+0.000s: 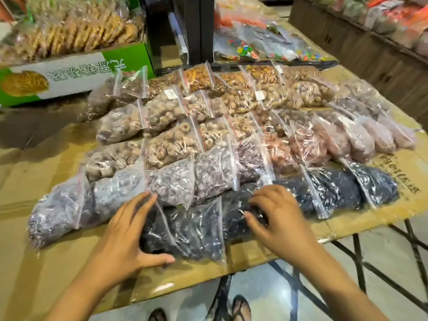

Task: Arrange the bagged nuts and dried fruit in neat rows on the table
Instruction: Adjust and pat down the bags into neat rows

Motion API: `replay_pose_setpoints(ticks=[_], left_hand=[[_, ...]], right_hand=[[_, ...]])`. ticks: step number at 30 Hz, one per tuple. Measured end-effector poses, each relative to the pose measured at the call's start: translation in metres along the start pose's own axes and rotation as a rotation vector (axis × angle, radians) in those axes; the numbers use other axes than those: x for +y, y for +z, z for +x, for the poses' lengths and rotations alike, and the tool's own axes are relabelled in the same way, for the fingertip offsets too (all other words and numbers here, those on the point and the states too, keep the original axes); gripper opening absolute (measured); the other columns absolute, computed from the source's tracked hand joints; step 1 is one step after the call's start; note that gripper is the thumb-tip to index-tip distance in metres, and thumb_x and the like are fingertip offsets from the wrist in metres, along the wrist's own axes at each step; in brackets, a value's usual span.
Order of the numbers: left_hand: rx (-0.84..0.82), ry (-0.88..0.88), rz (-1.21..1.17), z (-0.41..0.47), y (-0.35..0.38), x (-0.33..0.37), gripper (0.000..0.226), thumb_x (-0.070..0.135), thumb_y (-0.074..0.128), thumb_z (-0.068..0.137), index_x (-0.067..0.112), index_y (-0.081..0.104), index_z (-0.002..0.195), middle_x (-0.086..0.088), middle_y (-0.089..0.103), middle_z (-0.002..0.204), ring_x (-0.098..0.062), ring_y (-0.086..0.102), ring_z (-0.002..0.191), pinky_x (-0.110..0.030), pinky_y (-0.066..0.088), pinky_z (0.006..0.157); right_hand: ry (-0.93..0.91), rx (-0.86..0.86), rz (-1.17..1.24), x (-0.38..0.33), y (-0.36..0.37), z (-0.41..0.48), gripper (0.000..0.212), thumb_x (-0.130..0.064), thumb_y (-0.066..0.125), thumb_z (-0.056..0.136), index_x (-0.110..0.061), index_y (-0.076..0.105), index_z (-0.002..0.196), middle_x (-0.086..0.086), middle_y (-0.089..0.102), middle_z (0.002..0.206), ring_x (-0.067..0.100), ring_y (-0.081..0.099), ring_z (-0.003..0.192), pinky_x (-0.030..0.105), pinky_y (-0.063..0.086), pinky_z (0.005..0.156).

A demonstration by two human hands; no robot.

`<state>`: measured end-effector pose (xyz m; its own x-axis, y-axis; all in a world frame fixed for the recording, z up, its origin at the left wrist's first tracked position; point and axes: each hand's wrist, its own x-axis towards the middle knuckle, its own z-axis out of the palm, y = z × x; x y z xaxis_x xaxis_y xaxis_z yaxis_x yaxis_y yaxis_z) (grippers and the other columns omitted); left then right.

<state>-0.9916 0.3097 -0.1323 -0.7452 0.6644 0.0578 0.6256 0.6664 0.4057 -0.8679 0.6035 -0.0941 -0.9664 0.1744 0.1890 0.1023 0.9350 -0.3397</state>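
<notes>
Pale glossy floor (375, 249), black post (185, 31) behind, brown slatted counter (370, 54)

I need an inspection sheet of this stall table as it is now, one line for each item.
Surface: cardboard sheets cover the table.
Job's things: bagged nuts and dried fruit in overlapping rows; front dark bag under both hands.
Clutter: green biscuit box, candy bags behind.
Grippers: left hand presses the dark bag's end, fingers straight; right hand pinches its top.
Cables: nothing seen.
Surroundings: folding legs, tiled floor, stocked shelf at right.
</notes>
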Motion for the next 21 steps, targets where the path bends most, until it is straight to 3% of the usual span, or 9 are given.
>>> replay_pose_setpoints(ticks=[3, 5, 7, 9, 11, 13, 15, 18, 21], left_hand=[[-0.011, -0.008, -0.070, -0.011, 0.001, -0.023, 0.111, 0.087, 0.057, 0.060, 0.035, 0.021, 0.151, 0.003, 0.030, 0.150, -0.023, 0.036, 0.136, -0.049, 0.038, 0.108], [0.022, 0.005, -0.074, -0.014, 0.006, -0.027, 0.106, 0.085, 0.054, 0.062, 0.031, 0.025, 0.149, 0.001, 0.035, 0.143, -0.021, 0.038, 0.131, -0.038, 0.035, 0.107], [0.038, 0.013, -0.075, -0.015, 0.009, -0.029, 0.106, 0.084, 0.056, 0.062, 0.037, 0.017, 0.149, 0.002, 0.031, 0.142, -0.017, 0.030, 0.132, -0.029, 0.027, 0.108], [-0.032, -0.039, -0.143, -0.014, 0.010, -0.030, 0.109, 0.083, 0.058, 0.060, 0.047, 0.002, 0.147, 0.010, 0.019, 0.146, -0.013, 0.021, 0.136, -0.031, 0.021, 0.113], [-0.031, 0.006, -0.190, -0.013, 0.010, -0.037, 0.106, 0.081, 0.060, 0.058, 0.052, 0.007, 0.145, 0.014, 0.021, 0.143, -0.013, 0.028, 0.134, -0.036, 0.026, 0.113], [0.003, 0.091, -0.277, -0.012, 0.008, -0.045, 0.091, 0.068, 0.068, 0.059, 0.050, 0.027, 0.138, 0.014, 0.032, 0.134, -0.015, 0.041, 0.126, -0.046, 0.039, 0.107], [0.074, 0.183, -0.319, -0.012, 0.009, -0.052, 0.084, 0.054, 0.076, 0.058, 0.041, 0.039, 0.133, 0.009, 0.040, 0.130, -0.019, 0.048, 0.123, -0.055, 0.047, 0.097], [0.147, 0.267, -0.291, -0.011, 0.011, -0.046, 0.091, 0.048, 0.083, 0.055, 0.039, 0.042, 0.136, -0.003, 0.045, 0.129, -0.032, 0.052, 0.118, -0.059, 0.048, 0.088], [0.151, 0.317, -0.201, -0.002, 0.020, -0.029, 0.091, 0.061, 0.075, 0.059, 0.040, 0.037, 0.138, -0.005, 0.043, 0.131, -0.028, 0.048, 0.117, -0.055, 0.046, 0.090]], right_hand=[[0.153, -0.043, -0.071, -0.037, 0.046, 0.003, 0.039, -0.050, 0.046, 0.086, -0.017, 0.067, 0.087, -0.001, 0.059, 0.099, 0.024, 0.043, 0.106, 0.045, 0.040, 0.089], [0.276, 0.039, -0.085, -0.055, 0.067, 0.008, 0.030, -0.042, 0.051, 0.088, -0.016, 0.064, 0.082, 0.001, 0.060, 0.097, 0.025, 0.038, 0.106, 0.046, 0.035, 0.087], [0.397, 0.146, -0.037, -0.069, 0.079, 0.014, 0.019, -0.030, 0.057, 0.090, -0.015, 0.060, 0.080, 0.002, 0.062, 0.095, 0.026, 0.036, 0.109, 0.047, 0.030, 0.088], [0.515, 0.238, 0.058, -0.079, 0.082, 0.017, 0.014, -0.022, 0.056, 0.092, -0.015, 0.057, 0.080, 0.004, 0.061, 0.097, 0.027, 0.036, 0.116, 0.046, 0.026, 0.094], [0.604, 0.278, 0.136, -0.085, 0.083, 0.017, 0.013, -0.021, 0.051, 0.094, -0.017, 0.052, 0.082, 0.007, 0.056, 0.105, 0.027, 0.035, 0.120, 0.042, 0.025, 0.095], [0.578, 0.302, 0.103, -0.086, 0.082, 0.018, 0.011, -0.021, 0.048, 0.094, -0.017, 0.050, 0.084, 0.006, 0.053, 0.101, 0.029, 0.043, 0.109, 0.034, 0.027, 0.084], [0.479, 0.358, 0.075, -0.087, 0.075, 0.025, 0.009, -0.015, 0.051, 0.093, -0.011, 0.054, 0.085, 0.003, 0.051, 0.086, 0.024, 0.046, 0.084, 0.030, 0.027, 0.073], [0.354, 0.326, -0.042, -0.085, 0.065, 0.041, 0.009, -0.009, 0.058, 0.090, -0.004, 0.057, 0.083, 0.008, 0.055, 0.073, 0.019, 0.040, 0.067, 0.034, 0.034, 0.064], [0.361, 0.204, -0.107, -0.075, 0.069, 0.053, 0.010, -0.011, 0.055, 0.091, -0.002, 0.058, 0.087, 0.013, 0.060, 0.072, 0.029, 0.051, 0.071, 0.041, 0.041, 0.068]])
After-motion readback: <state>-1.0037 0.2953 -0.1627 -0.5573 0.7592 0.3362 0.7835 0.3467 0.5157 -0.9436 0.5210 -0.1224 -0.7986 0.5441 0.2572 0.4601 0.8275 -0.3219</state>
